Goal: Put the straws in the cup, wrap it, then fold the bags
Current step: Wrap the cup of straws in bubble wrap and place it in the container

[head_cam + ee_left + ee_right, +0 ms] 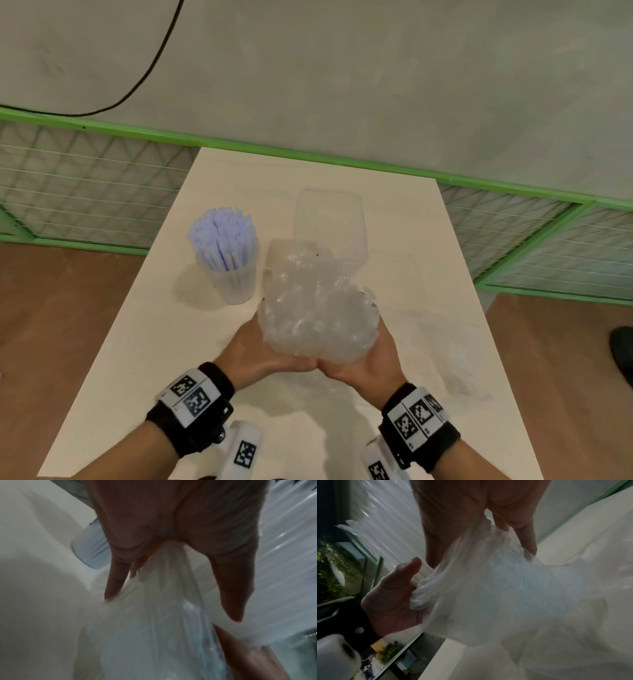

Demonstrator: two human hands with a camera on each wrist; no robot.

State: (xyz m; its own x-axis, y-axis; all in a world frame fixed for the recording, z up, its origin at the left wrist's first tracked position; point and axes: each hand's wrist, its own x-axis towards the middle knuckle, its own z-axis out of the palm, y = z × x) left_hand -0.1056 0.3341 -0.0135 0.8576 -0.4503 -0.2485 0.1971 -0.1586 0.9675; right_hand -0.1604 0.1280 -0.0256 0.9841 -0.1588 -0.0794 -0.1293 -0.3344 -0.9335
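Head view: at lower centre of the frame, the left hand point(255, 353) and right hand point(368, 359) meet at their heels and together cradle a crumpled mass of clear wrap point(317, 308) above the pale bench point(428, 342); the fingers lie hidden behind the plastic. At centre left, a translucent cup point(236, 282) stands upright on the bench, filled with pale blue straws point(222, 236). Behind the wrap, above centre, stands a clear tub point(329, 222). A black cable point(154, 58) hangs at upper left, and a green-framed mesh fence point(85, 192) runs behind the bench. Left wrist view: the left hand point(171, 534) fills the upper centre, its fingers point(115, 582) and thumb pinching gathered wrap point(154, 628), which trails toward the lower frame; the cup point(89, 547) lies blurred at centre left. Right wrist view: the right hand point(471, 513), at top centre, grasps bunched wrap point(505, 595) between fingers and thumb, while the left hand point(390, 595), at centre left, touches the plastic's edge.
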